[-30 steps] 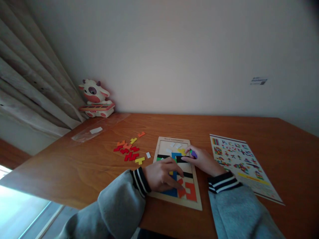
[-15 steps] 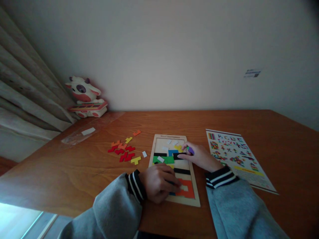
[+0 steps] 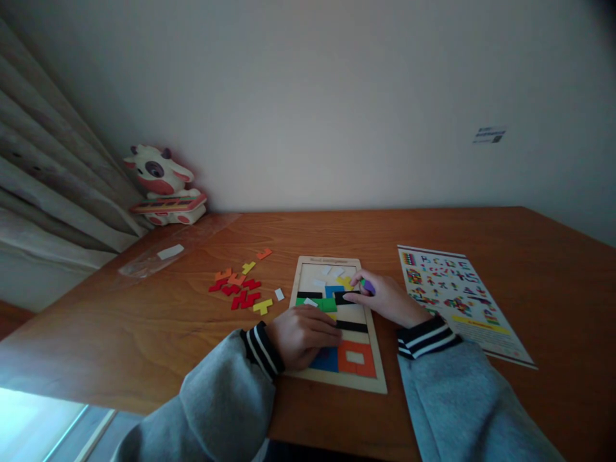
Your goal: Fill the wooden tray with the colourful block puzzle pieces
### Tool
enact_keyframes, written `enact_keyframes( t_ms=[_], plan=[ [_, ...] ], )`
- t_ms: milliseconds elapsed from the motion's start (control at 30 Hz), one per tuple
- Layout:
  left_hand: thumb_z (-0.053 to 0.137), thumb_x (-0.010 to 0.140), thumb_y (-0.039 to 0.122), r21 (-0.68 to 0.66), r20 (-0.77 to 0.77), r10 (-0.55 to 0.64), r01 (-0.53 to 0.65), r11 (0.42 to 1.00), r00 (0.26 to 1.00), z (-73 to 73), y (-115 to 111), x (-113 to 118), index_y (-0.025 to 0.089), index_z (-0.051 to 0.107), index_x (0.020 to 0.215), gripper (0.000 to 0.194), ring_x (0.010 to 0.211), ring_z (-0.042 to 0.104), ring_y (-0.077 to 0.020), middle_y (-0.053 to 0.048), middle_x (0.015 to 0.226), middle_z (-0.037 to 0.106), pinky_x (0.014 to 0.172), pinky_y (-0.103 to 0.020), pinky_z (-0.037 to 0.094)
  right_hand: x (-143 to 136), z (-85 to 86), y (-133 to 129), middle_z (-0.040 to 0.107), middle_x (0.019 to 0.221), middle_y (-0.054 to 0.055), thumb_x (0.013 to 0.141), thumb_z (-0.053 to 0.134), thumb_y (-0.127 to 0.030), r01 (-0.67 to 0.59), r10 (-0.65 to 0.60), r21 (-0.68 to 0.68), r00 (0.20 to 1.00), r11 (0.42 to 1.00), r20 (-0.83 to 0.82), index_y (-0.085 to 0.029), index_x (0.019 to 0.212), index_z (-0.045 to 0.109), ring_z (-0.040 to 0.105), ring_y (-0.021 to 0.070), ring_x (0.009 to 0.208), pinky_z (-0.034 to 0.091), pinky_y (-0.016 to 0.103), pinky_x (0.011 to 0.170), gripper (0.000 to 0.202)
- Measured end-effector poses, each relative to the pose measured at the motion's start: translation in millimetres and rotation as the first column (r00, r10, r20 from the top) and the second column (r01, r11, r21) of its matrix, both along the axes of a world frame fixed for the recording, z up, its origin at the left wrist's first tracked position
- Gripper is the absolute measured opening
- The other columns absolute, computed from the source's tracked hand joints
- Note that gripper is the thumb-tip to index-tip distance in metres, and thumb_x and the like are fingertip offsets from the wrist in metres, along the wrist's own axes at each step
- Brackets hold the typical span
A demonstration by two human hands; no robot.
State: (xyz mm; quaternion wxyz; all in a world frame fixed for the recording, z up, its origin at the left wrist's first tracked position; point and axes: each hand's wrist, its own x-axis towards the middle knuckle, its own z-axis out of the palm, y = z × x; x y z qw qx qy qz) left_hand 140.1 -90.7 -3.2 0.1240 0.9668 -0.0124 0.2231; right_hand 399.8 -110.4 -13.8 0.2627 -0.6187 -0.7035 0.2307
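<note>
One wooden tray (image 3: 356, 381) lay on the table (image 3: 183, 333) in the head view, orange pieces (image 3: 369, 359) in its near right corner. Over its right side, the right hand (image 3: 385, 298) held a purple piece (image 3: 369, 287); the left hand (image 3: 305, 337) curled low over the tray — whether its fingers gripped anything, I could not tell.
</note>
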Motion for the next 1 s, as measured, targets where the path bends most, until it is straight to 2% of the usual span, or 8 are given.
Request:
enact_keyframes(
  t_ms=[167,333,500,633,733,833,1000],
  plan=[
    [0.041,0.088,0.012,-0.013,-0.019,0.018,-0.019,1.0,1.0,-1.8,-1.5,-1.1,0.016,0.068,0.109,0.034,0.105,0.068,-0.0194,-0.007,0.11,0.075,0.09,-0.034,0.055,-1.0,3.7,-1.9,0.055,0.064,-0.005,0.077,0.069,-0.061,-0.017,0.016,-0.036,1.0,0.999,-0.022,-0.023,0.095,0.06,0.05,0.0141,0.057,0.033,0.027,0.054,0.043],
    [0.043,0.085,0.013,0.041,-0.03,0.102,-0.101,0.994,0.994,-3.3,0.4,-3.4,0.016,0.066,0.115,0.037,0.119,0.061,-0.0222,-0.008,0.126,0.068,0.098,-0.039,0.052,1.7,2.7,-3.6,0.054,0.062,-0.007,0.067,0.078,-0.062,-0.07,0.067,-0.102,0.997,0.992,-0.035,-0.023,0.102,0.058,0.048,0.0138,0.056,0.032,0.026,0.052,0.056],
    [0.045,0.08,0.011,0.037,-0.086,0.253,-0.251,0.967,0.964,-5.2,6.7,-5.8,0.016,0.059,0.127,0.05,0.125,0.057,-0.0244,-0.008,0.133,0.063,0.102,-0.043,0.051,2.4,4.3,-4.2,0.051,0.06,-0.006,0.083,0.065,-0.057,-0.073,0.076,-0.037,0.994,0.997,0.073,-0.023,0.097,0.064,0.049,0.0138,0.055,0.031,0.027,0.055,0.037],
    [0.044,0.082,0.011,-0.015,-0.085,0.252,-0.255,0.967,0.964,-6.3,8.3,-7.0,0.017,0.064,0.121,0.044,0.118,0.062,-0.0223,-0.007,0.125,0.068,0.101,-0.04,0.052,-1.4,7.1,-4.7,0.054,0.061,-0.004,0.087,0.061,-0.051,-0.04,0.039,0.007,0.994,0.999,0.105,-0.023,0.092,0.065,0.052,0.0144,0.057,0.032,0.027,0.056,0.028],
    [0.043,0.083,0.011,-0.032,-0.07,0.237,-0.24,0.97,0.969,-6.4,8.4,-7.7,0.017,0.065,0.118,0.042,0.116,0.063,-0.0208,-0.007,0.122,0.069,0.1,-0.038,0.052,-2.1,7.2,-4.9,0.056,0.062,-0.003,0.087,0.059,-0.053,-0.018,0.017,0.015,0.994,1.0,0.106,-0.023,0.091,0.064,0.053,0.0146,0.057,0.032,0.027,0.056,0.03],
    [0.042,0.083,0.011,-0.029,-0.06,0.233,-0.235,0.972,0.971,-6.4,8.6,-8.1,0.017,0.065,0.118,0.042,0.114,0.064,-0.0206,-0.007,0.121,0.07,0.099,-0.038,0.053,-0.9,8.0,-6.4,0.054,0.061,-0.005,0.078,0.068,-0.059,-0.056,0.059,-0.048,0.996,0.997,0.069,-0.023,0.089,0.062,0.051,0.0138,0.056,0.03,0.026,0.054,0.038],
    [0.043,0.086,0.013,-0.012,-0.07,0.242,-0.243,0.97,0.968,-7.7,9.5,-8.4,0.018,0.066,0.117,0.039,0.112,0.064,-0.0205,-0.008,0.12,0.07,0.098,-0.037,0.053,-3.3,11.7,-10.3,0.054,0.063,-0.007,0.05,0.085,-0.064,-0.175,0.183,-0.194,0.983,0.965,0.025,-0.025,0.089,0.057,0.048,0.0131,0.057,0.03,0.024,0.051,0.061]
  ],
)
